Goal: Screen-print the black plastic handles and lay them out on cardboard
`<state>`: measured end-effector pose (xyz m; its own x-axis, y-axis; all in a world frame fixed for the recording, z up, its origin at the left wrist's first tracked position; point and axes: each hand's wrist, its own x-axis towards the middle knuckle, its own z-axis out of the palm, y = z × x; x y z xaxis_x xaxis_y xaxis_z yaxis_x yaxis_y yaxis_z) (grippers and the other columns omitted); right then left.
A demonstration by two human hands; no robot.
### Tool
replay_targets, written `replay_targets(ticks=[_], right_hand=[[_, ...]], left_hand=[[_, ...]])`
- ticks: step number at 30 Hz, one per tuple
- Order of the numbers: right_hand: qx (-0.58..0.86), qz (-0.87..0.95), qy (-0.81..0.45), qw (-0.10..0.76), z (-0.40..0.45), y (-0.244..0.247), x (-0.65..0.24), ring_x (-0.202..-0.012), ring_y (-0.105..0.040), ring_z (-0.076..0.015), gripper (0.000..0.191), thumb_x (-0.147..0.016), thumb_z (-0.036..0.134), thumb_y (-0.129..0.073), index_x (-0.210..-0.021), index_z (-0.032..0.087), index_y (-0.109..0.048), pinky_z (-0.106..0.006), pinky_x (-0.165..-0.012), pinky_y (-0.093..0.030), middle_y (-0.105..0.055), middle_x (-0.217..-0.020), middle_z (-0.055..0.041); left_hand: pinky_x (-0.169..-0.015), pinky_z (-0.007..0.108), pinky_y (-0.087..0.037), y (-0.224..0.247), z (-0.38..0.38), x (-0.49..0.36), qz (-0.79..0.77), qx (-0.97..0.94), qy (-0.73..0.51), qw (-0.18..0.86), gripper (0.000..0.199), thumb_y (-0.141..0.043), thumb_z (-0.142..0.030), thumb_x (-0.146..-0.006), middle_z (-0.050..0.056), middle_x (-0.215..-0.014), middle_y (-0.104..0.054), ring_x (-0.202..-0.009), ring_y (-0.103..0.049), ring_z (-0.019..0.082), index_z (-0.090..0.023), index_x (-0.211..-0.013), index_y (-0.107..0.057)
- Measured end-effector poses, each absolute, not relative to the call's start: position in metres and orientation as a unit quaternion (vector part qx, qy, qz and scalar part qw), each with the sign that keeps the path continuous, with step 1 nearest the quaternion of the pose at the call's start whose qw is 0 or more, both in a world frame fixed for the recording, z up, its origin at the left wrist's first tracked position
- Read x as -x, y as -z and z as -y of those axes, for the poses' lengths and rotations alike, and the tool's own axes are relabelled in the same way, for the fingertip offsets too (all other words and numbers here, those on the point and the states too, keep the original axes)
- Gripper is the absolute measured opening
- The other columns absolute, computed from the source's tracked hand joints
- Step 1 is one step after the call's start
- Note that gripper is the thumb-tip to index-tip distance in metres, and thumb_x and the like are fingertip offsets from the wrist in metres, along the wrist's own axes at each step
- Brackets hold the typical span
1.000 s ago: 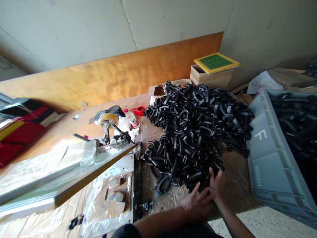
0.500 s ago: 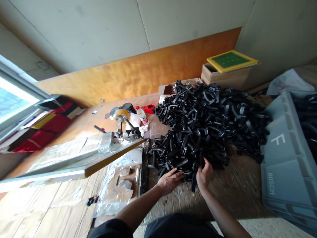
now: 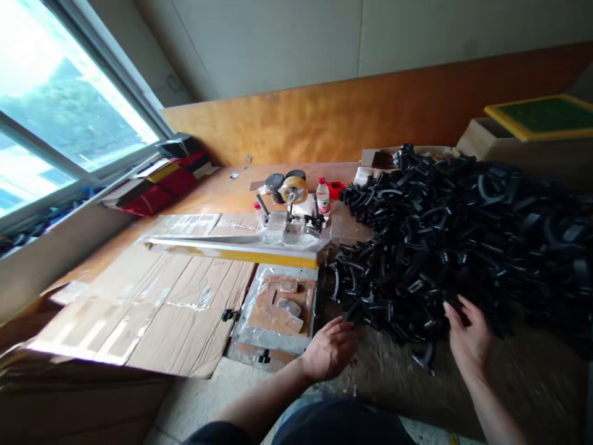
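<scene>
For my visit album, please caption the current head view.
Two arms stretch toward a heap of black parts, near a red-capped bottle.

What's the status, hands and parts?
Left hand and right hand at near edge of black parts; grips unclear. Parts heaped loose. Nothing visible blocking either hand.

Your workbench (image 3: pixel 208 196), wood-topped: black parts (image 3: pixel 412 247), large heap, your right; flattened cardboard (image 3: pixel 185 296), your left; film-covered plate (image 3: pixel 266 315), between both; clear red-capped bottle (image 3: pixel 323 198), red item (image 3: pixel 335 189) beside it, toward back.
</scene>
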<state>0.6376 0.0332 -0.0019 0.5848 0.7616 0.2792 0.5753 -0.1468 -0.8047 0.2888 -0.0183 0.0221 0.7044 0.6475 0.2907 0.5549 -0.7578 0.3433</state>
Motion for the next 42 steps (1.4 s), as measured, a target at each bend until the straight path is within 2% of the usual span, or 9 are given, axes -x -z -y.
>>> replay_targets(ticks=[7, 11, 21, 26, 29, 33, 37, 39, 42], right_hand=[[0.489, 0.746, -0.273, 0.36, -0.045, -0.018, -0.367, -0.095, -0.064, -0.0205, 0.033, -0.094, 0.042, -0.047, -0.109, 0.027, -0.072, -0.035, -0.089, -0.05, -0.069, -0.103, -0.0054], [0.436, 0.82, -0.256, 0.269, -0.057, -0.007, -0.27, -0.092, -0.059, -0.0191, 0.029, -0.095, 0.029, -0.047, -0.106, 0.029, -0.074, -0.034, -0.085, -0.05, -0.068, -0.095, -0.0039], [0.463, 0.848, -0.187, 0.179, -0.055, -0.03, -0.258, -0.119, -0.05, -0.0249, 0.032, -0.093, 0.028, -0.051, -0.121, 0.028, -0.067, -0.044, -0.102, -0.041, -0.061, -0.126, -0.0066], [0.362, 0.892, -0.225, 0.15, -0.059, -0.034, -0.236, -0.144, -0.027, -0.0275, 0.066, -0.084, 0.038, -0.066, -0.143, 0.019, -0.045, -0.05, -0.118, -0.02, -0.035, -0.153, -0.0113], [0.284, 0.908, -0.285, 0.119, -0.046, -0.036, -0.238, -0.138, -0.038, -0.0258, 0.055, -0.08, 0.037, -0.07, -0.132, 0.021, -0.059, -0.047, -0.117, -0.024, -0.048, -0.145, -0.0089], [0.312, 0.86, -0.364, 0.173, -0.039, -0.044, -0.29, -0.107, -0.066, -0.0159, 0.023, -0.088, 0.035, -0.06, -0.104, 0.027, -0.073, -0.032, -0.099, -0.049, -0.073, -0.108, 0.0021], [0.543, 0.738, -0.286, 0.282, -0.074, -0.059, -0.359, -0.089, -0.068, -0.0152, 0.033, -0.091, 0.037, -0.047, -0.085, 0.016, -0.071, -0.028, -0.084, -0.054, -0.075, -0.09, -0.0033], [0.6, 0.694, -0.236, 0.32, -0.098, -0.069, -0.371, -0.084, -0.068, -0.0192, 0.035, -0.091, 0.034, -0.045, -0.095, 0.011, -0.072, -0.034, -0.08, -0.056, -0.074, -0.091, -0.0078], [0.583, 0.71, -0.139, 0.369, -0.123, -0.09, -0.342, -0.1, -0.064, -0.0262, 0.033, -0.083, 0.032, -0.061, -0.111, 0.016, -0.069, -0.043, -0.088, -0.053, -0.065, -0.12, -0.0135]], left_hand=[[-0.105, 0.039, -0.046, -0.042, 0.038, -0.105, -0.427, -0.86, -0.248, 0.132, 0.023, -0.049, -0.018, -0.091, 0.004, -0.117, -0.071, -0.117, -0.06, 0.018, -0.023, -0.106, -0.066], [-0.096, 0.04, -0.052, -0.041, 0.04, -0.031, -0.498, -0.812, -0.265, 0.146, 0.023, -0.049, -0.02, -0.092, 0.005, -0.109, -0.073, -0.11, -0.064, 0.02, -0.025, -0.102, -0.069], [-0.095, 0.038, -0.051, -0.073, -0.002, 0.014, -0.619, -0.637, -0.401, 0.223, 0.022, -0.053, -0.035, -0.09, 0.006, -0.106, -0.072, -0.103, -0.065, 0.02, -0.024, -0.099, -0.07], [-0.066, 0.027, -0.054, -0.15, -0.063, -0.017, -0.558, -0.466, -0.594, 0.345, 0.045, -0.046, -0.051, -0.092, -0.001, -0.068, -0.063, -0.063, -0.061, 0.012, -0.019, -0.12, -0.061], [-0.054, 0.022, -0.047, -0.184, -0.086, -0.04, -0.505, -0.446, -0.62, 0.403, 0.052, -0.038, -0.055, -0.093, -0.003, -0.055, -0.053, -0.049, -0.052, 0.01, -0.013, -0.11, -0.064], [-0.059, 0.025, -0.05, -0.182, -0.071, -0.051, -0.508, -0.418, -0.626, 0.419, 0.056, -0.038, -0.06, -0.092, 0.003, -0.072, -0.064, -0.061, -0.06, 0.012, -0.013, -0.106, -0.066], [-0.058, 0.024, -0.048, -0.143, -0.028, -0.036, -0.558, -0.397, -0.541, 0.488, 0.057, -0.048, -0.065, -0.084, 0.003, -0.079, -0.067, -0.062, -0.06, 0.012, -0.014, -0.1, -0.069], [-0.054, 0.021, -0.044, -0.119, -0.012, -0.028, -0.585, -0.402, -0.477, 0.519, 0.056, -0.059, -0.061, -0.08, 0.002, -0.077, -0.066, -0.06, -0.057, 0.011, -0.015, -0.111, -0.068], [-0.052, 0.019, -0.039, -0.081, -0.001, -0.023, -0.617, -0.418, -0.406, 0.529, 0.07, -0.065, -0.052, -0.078, -0.002, -0.071, -0.063, -0.057, -0.053, 0.01, -0.018, -0.137, -0.051]])
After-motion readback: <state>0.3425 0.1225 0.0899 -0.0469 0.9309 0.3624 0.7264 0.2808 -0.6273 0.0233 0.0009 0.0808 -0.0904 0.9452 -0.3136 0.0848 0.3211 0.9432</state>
